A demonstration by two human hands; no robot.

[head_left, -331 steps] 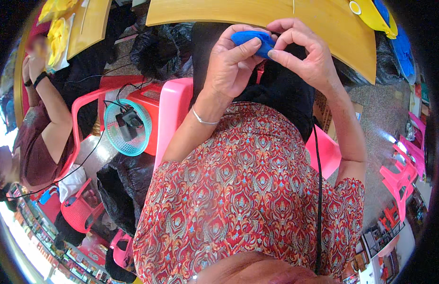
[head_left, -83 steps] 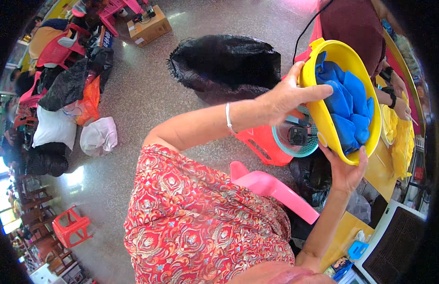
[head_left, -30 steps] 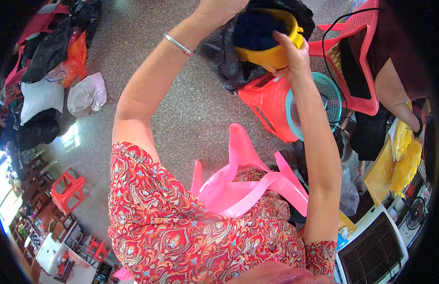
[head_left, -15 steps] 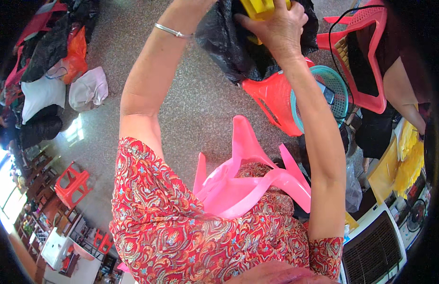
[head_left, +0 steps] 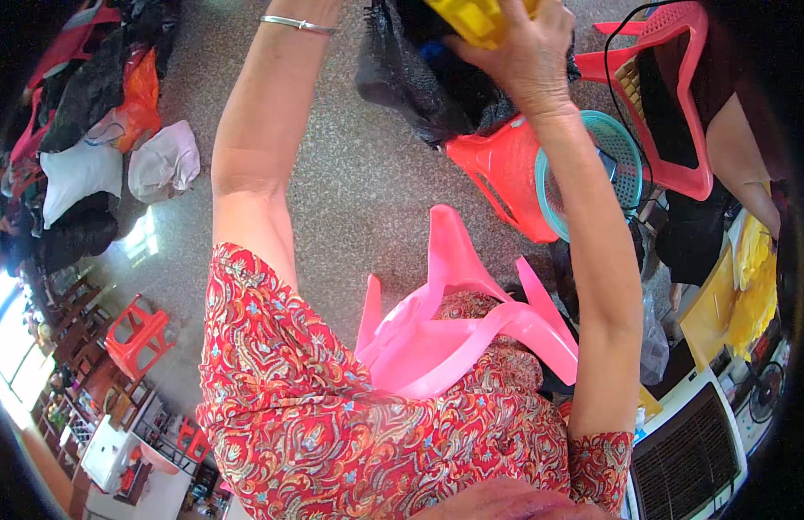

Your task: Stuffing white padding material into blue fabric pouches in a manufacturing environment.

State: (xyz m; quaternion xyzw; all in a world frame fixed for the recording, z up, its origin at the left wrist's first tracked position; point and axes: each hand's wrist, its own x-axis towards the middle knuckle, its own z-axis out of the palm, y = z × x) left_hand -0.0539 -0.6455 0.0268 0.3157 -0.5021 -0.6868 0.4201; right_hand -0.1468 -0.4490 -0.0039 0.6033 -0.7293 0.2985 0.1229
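At the top edge my right hand point(head_left: 534, 65) is closed around a bright yellow thing point(head_left: 473, 19), stiff-looking and folded; its far part is cut off by the picture, so its kind does not show. Beneath it a black plastic bag point(head_left: 411, 91) spreads open over the red stool. My left forearm point(head_left: 268, 113), with a silver bangle point(head_left: 298, 23) at the wrist, reaches up out of the picture, and the left hand is out of sight. A pink plastic stool point(head_left: 458, 251) lies tipped against my lap, touched by neither hand.
Beside my right forearm stand a red stool point(head_left: 497, 178) and a teal basket point(head_left: 627, 147) holding a dark object. A black cord runs past a pink chair point(head_left: 692, 113). Another person's arm point(head_left: 740, 160) is at the right, near yellow sheets point(head_left: 722, 303). Bags point(head_left: 164, 163) lie left.
My left arm has shifted up and left, taking the hand out of view. The right hand has moved slightly right and down with the yellow thing still in it.
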